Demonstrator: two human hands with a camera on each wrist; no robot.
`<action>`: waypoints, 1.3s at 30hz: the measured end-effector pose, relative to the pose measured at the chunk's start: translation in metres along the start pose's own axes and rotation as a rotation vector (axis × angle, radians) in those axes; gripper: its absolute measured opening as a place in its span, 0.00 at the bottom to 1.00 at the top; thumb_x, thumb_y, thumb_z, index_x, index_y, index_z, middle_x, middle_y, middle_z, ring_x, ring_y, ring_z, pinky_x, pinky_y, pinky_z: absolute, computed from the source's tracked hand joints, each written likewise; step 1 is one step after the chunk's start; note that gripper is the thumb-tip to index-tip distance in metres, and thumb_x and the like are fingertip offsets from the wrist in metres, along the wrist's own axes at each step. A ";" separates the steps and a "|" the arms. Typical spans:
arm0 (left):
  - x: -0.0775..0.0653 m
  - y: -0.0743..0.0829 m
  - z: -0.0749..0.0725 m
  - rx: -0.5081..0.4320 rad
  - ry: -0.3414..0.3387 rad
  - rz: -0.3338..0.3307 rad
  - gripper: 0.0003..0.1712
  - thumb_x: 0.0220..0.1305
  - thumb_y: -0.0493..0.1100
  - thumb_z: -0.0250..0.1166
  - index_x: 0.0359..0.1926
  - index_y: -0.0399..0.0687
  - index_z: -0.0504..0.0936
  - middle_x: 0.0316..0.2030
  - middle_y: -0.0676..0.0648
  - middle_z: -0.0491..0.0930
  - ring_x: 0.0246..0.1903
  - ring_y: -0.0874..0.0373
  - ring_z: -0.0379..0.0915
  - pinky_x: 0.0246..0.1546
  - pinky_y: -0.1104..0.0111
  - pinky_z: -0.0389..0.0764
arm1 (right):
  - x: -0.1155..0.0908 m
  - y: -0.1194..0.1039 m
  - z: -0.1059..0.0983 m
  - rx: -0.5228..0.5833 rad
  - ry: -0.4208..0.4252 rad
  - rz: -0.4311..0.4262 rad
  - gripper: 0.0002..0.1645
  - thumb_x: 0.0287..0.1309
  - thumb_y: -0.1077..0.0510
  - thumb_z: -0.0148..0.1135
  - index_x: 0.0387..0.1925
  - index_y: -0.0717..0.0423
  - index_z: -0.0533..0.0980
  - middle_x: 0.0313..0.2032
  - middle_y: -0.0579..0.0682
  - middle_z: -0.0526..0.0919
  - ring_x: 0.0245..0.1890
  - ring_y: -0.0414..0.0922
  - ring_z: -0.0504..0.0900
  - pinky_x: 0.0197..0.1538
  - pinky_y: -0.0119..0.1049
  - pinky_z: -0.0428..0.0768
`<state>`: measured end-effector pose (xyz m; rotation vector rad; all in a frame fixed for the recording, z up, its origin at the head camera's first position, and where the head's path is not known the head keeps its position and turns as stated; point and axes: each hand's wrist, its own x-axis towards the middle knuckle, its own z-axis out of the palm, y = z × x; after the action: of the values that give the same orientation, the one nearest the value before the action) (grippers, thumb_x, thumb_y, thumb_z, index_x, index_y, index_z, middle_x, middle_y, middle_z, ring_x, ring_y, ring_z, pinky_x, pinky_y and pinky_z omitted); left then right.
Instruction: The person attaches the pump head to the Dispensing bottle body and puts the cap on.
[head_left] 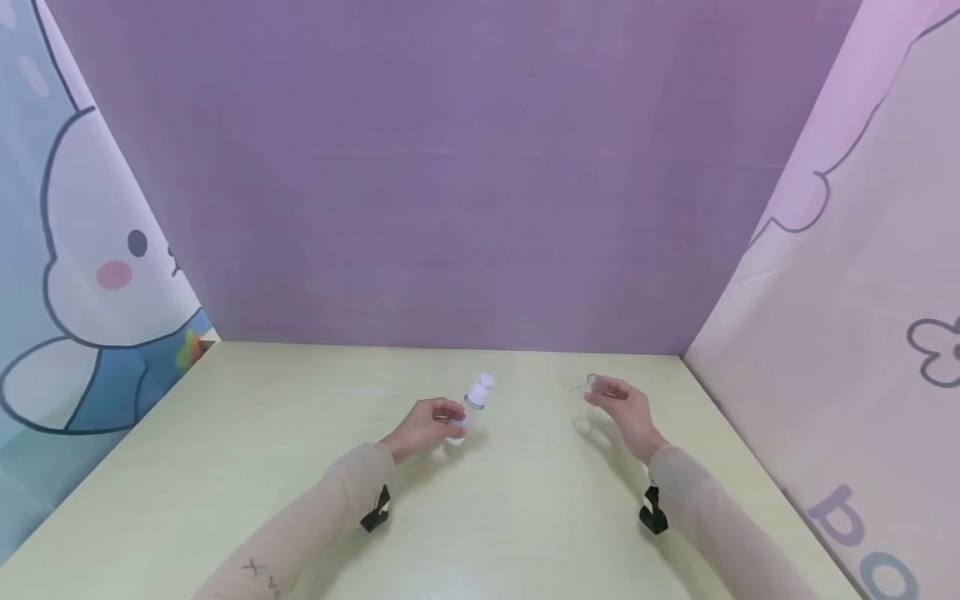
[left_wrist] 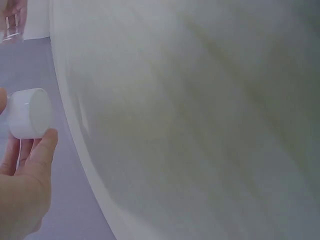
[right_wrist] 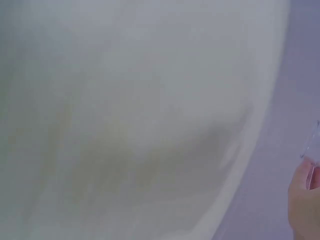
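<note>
My left hand (head_left: 426,428) grips a small bottle around its clear body, over the middle of the table. The bottle's white pump top (head_left: 478,392) tilts up and to the right, away from the hand. Its round white base (left_wrist: 34,114) faces the camera in the left wrist view, with a fingertip at its edge. To the right, my right hand (head_left: 628,412) pinches a clear plastic cap (head_left: 593,382) between thumb and fingers, held apart from the bottle. Only part of that cap (right_wrist: 312,145) enters the right wrist view, at the right edge.
Both hands are over a pale yellow-green table (head_left: 517,517). A purple panel (head_left: 465,192) rises along its far edge. Printed cloths stand at either side, the left one with a cartoon figure (head_left: 112,250). Black wrist devices (head_left: 654,510) hang below both forearms.
</note>
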<state>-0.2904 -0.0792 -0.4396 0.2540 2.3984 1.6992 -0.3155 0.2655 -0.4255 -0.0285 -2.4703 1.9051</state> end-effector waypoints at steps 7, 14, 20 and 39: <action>0.000 0.002 0.000 0.007 -0.013 0.018 0.19 0.53 0.38 0.66 0.48 0.41 0.76 0.47 0.45 0.78 0.49 0.51 0.73 0.50 0.61 0.76 | 0.003 -0.016 0.001 0.051 -0.005 -0.037 0.38 0.50 0.47 0.66 0.61 0.54 0.66 0.58 0.53 0.72 0.45 0.30 0.74 0.61 0.34 0.68; -0.003 0.009 0.003 0.017 -0.024 0.016 0.20 0.54 0.38 0.66 0.49 0.40 0.76 0.48 0.45 0.78 0.51 0.49 0.72 0.52 0.60 0.75 | -0.004 -0.032 0.011 0.046 -0.044 -0.041 0.38 0.52 0.45 0.64 0.63 0.50 0.64 0.58 0.52 0.72 0.55 0.40 0.72 0.64 0.41 0.64; -0.003 0.011 0.005 0.010 -0.042 0.024 0.20 0.54 0.38 0.66 0.49 0.40 0.76 0.48 0.46 0.78 0.50 0.51 0.73 0.51 0.61 0.76 | -0.010 -0.051 0.030 0.080 -0.088 -0.092 0.37 0.54 0.48 0.62 0.64 0.50 0.63 0.59 0.53 0.71 0.60 0.46 0.68 0.65 0.41 0.63; 0.000 0.015 0.013 -0.034 -0.067 0.054 0.21 0.54 0.39 0.67 0.50 0.40 0.75 0.49 0.43 0.78 0.51 0.48 0.73 0.51 0.59 0.76 | -0.025 -0.091 0.087 0.203 -0.192 -0.189 0.29 0.56 0.59 0.61 0.60 0.57 0.67 0.55 0.55 0.76 0.51 0.40 0.77 0.60 0.36 0.70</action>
<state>-0.2868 -0.0622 -0.4299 0.3675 2.3332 1.7235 -0.2933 0.1576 -0.3600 0.3944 -2.2741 2.1501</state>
